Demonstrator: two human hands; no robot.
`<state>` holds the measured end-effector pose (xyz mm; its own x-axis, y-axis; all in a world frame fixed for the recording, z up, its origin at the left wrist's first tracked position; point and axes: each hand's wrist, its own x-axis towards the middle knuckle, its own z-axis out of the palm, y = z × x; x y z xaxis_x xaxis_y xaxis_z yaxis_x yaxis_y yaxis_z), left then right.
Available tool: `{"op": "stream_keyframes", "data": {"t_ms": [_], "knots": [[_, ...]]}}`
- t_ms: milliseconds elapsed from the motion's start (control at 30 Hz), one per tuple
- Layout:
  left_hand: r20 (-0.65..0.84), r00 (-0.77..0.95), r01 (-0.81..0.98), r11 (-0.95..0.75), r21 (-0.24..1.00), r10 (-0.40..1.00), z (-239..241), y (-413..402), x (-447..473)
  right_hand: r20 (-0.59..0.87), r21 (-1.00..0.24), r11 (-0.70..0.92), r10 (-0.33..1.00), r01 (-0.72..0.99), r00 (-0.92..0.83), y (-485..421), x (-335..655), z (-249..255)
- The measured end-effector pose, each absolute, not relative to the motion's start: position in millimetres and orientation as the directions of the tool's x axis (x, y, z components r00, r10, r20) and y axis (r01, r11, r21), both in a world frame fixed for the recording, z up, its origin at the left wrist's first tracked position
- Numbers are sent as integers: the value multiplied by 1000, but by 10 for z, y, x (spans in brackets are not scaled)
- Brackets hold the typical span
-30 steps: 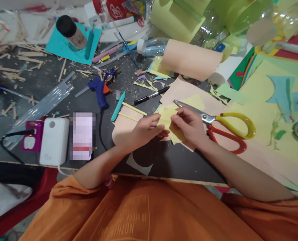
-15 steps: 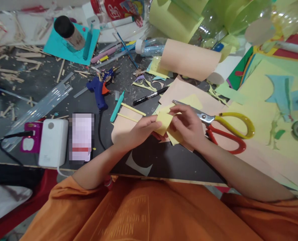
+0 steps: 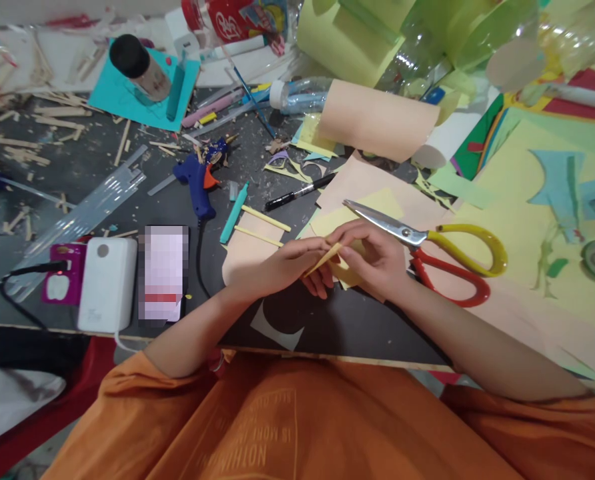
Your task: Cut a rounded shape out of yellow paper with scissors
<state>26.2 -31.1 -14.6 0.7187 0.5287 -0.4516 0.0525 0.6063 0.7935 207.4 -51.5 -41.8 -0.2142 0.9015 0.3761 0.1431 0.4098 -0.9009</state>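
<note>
**Both hands pinching a yellow paper piece**

The left hand (image 3: 277,267) and right hand (image 3: 372,260) are meeting at the near table (image 3: 102,173) edge, fingers clamping a small yellow paper piece (image 3: 327,257) between them. Scissors (image 3: 427,243) are lying just right, a black marker (image 3: 300,192) farther off.

We see scissors (image 3: 427,250) on peach paper (image 3: 372,183), a blue glue gun (image 3: 195,181), a black marker (image 3: 300,192) and a white charger (image 3: 106,283).
</note>
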Motion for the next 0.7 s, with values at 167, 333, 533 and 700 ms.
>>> {"op": "stream_keyframes", "data": {"t_ms": [167,333,533,700], "knots": [[-487,609,43,586,809,627,-118,-286,251,211,-958,205,977,199,10,-521,2064,-456],[-454,563,144,459,877,690,-145,-311,235,121,-978,120,993,170,-8,-492,2047,-469],[-481,565,157,485,860,670,-164,-322,261,144,-985,141,989,104,17,-486,2044,-484],[-529,630,330,421,845,569,-76,-269,217,183,-960,179,983,217,0,-470,2038,-465]]}}
